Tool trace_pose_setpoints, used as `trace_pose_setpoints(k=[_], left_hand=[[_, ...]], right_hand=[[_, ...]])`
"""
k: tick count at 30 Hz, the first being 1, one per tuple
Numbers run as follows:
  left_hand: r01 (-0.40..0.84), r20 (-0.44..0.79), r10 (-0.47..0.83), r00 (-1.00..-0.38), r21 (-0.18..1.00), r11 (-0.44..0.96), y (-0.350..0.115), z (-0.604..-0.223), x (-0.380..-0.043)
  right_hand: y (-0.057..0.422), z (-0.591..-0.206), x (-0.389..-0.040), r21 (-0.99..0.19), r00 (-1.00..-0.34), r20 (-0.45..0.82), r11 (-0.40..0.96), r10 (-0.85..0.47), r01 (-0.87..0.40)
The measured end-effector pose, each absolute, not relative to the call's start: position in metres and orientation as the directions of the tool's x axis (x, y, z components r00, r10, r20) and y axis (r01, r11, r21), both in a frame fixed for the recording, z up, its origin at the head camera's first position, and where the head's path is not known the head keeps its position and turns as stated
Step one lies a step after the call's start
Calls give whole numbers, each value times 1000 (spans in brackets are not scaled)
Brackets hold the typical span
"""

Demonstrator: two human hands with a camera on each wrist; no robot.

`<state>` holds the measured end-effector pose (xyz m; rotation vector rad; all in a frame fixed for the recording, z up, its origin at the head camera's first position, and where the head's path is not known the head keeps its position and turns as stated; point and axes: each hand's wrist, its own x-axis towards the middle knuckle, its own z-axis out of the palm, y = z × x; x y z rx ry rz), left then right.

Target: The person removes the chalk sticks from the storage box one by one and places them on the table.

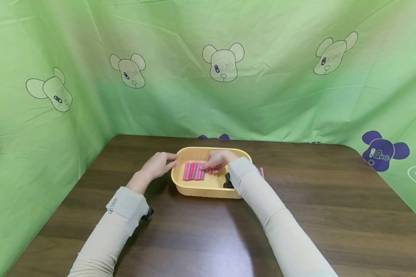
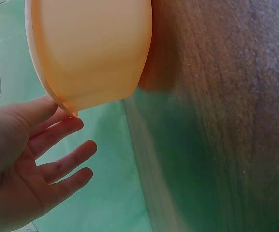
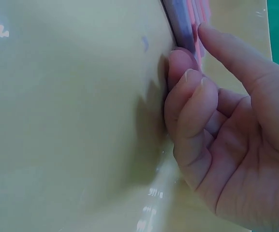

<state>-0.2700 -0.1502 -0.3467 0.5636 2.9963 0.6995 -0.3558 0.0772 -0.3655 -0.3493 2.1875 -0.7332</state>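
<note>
A shallow yellow plastic basin (image 1: pixel 208 192) stands on the table. Inside it, toward the left, a row of short pink, red and purple sticks (image 1: pixel 193 171) lies side by side. My left hand (image 1: pixel 157 165) is at the basin's left end, thumb and forefinger pinching the rim (image 2: pixel 74 112) while the other fingers spread below. Reaching into the basin, my right hand (image 1: pixel 219 159) is at the row's right end. In the right wrist view its thumb and forefinger pinch the end of a purple stick (image 3: pixel 180 24), the remaining fingers curled near the basin floor.
More pink sticks (image 1: pixel 261 172) show past the basin's right end, mostly behind the right sleeve (image 1: pixel 260 192). A brown wooden table (image 1: pixel 180 238) carries everything. A green curtain (image 1: pixel 263 107) with bear prints hangs behind and at both sides.
</note>
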Motion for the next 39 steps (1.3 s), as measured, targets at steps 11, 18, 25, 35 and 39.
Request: trace_pose_setpoints(k=[11,18,25,35,39], left_hand=[[343,70,347,-935,428,836,-149,-347,-270],[334,63,341,-938,431,838,-148,-347,-270],[332,62,340,-938,435,837,-148,-347,-270],[339,61,348,-935,435,834,-149,-346,-270],[340,61,349,-935,431,836,-150,-346,-270]], right_hand=[[78,-365,-355,-597,-650,-609,802,-455,-2],[79,-364,-355,-605,-640,-612,796,-464,1],[82,-361,-355,-625,-627,-609,780,-487,1],[90,-348,-356,-658,-645,-579,753,-498,9],[92,-341,-355,-662,-648,-571,749,-504,1]])
